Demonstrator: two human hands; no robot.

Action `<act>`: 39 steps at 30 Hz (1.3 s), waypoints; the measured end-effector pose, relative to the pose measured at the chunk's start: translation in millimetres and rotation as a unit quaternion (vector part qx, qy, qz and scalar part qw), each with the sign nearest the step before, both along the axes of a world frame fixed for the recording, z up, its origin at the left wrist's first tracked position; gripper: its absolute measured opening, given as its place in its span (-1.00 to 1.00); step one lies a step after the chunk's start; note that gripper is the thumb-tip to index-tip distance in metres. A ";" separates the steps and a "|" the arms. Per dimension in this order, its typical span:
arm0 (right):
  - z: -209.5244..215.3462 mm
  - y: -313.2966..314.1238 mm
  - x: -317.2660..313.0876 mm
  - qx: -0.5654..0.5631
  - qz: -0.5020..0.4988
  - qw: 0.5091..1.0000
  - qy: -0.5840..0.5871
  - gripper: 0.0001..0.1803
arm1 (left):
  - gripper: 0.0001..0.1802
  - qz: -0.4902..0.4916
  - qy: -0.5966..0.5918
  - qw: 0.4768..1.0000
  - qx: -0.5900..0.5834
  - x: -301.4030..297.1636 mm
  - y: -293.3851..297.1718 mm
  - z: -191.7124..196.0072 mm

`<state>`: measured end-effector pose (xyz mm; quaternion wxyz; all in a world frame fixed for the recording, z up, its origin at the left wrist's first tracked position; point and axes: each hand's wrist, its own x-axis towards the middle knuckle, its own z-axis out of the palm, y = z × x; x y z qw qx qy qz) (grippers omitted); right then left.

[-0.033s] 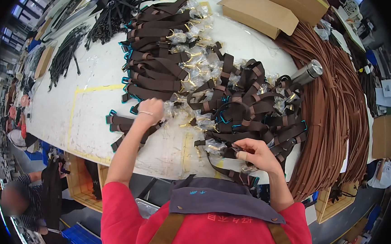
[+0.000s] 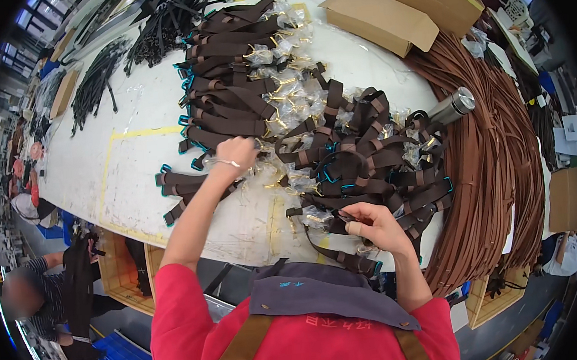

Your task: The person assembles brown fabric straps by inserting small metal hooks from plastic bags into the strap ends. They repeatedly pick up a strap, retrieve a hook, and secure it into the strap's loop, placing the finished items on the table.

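The straps point(image 2: 235, 128) are dark brown, buckles point(image 2: 169, 219) teal, hooks point(image 2: 286, 82) gold, the table point(image 2: 141, 106) white, yellow-lined.

Red short-sleeved shirt point(image 2: 314, 353), slate-purple apron flap point(image 2: 337, 302) with round studs point(image 2: 265, 307), brown straps point(image 2: 239, 347), thin pale bracelet point(image 2: 227, 162)

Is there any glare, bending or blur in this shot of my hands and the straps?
Head view: fisheye distortion bows the near edge of the white table, with black corners; head view: glints on the steel flask and clear plastic bags; head view: no heavy blur on the left hand, right hand or brown straps.
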<state>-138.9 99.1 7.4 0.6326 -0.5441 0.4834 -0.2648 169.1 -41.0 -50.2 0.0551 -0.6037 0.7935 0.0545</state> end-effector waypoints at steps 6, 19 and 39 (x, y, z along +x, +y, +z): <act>8.9 -19.9 15.4 0.017 -0.028 0.996 -0.085 -0.70 | -0.72 -0.030 0.037 0.996 -0.072 -75.0 -52.3 -43.7; -57.8 -167.2 46.3 0.140 -0.111 0.978 -0.105 -0.70 | -0.76 0.102 0.783 0.500 0.357 -48.7 57.0 22.4; -66.2 -129.2 53.8 0.021 0.155 0.987 -0.024 -0.60 | -0.82 0.059 0.879 0.415 0.227 21.8 27.2 52.4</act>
